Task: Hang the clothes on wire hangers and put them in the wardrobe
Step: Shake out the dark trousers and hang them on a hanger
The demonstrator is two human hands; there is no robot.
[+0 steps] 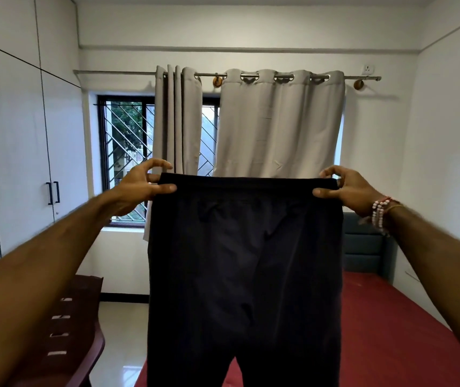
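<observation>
Above the near corner of the red-sheeted bed (390,331), a pair of dark navy fabric trousers (245,261) hangs full length. The left hand (139,185) and right hand (346,191) stretch its waistband level, fingers pinching the two corners, probably so the legs drop straight for a hanger. No wire hanger shows, and the white panelled wardrobe (14,149) stands closed left of the bed.

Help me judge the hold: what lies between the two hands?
In the head view, the waistband of the black trousers runs straight across between the left hand and the right hand. Each hand pinches one end of it.
</observation>
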